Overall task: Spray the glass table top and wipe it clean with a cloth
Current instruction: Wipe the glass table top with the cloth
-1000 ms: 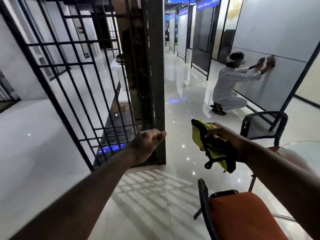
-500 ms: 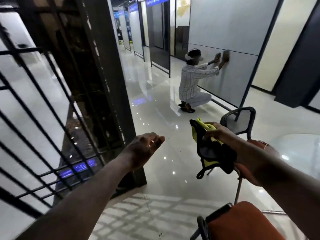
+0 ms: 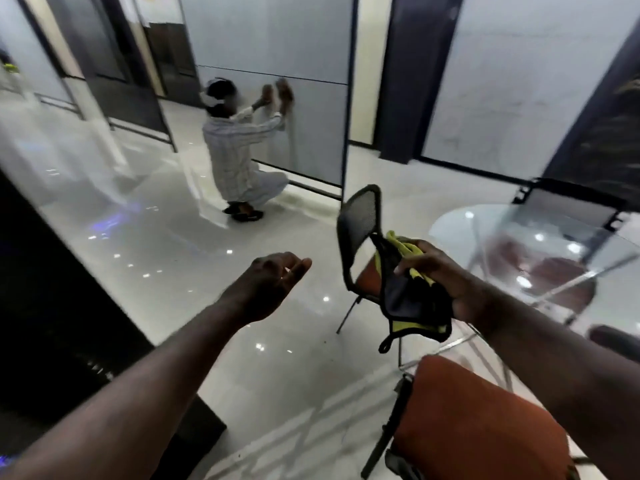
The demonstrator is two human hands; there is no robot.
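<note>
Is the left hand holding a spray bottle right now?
No, the left hand is loosely curled with nothing in it, while the right hand grips the yellow-and-black cloth.

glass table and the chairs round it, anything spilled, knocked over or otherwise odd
Nothing stands out. The glass table top looks bare, with no spill showing, though the frame is blurred. Both orange chairs stand upright. The right hand grips the yellow and black cloth; the left hand is empty, and no spray bottle is in view.
</note>
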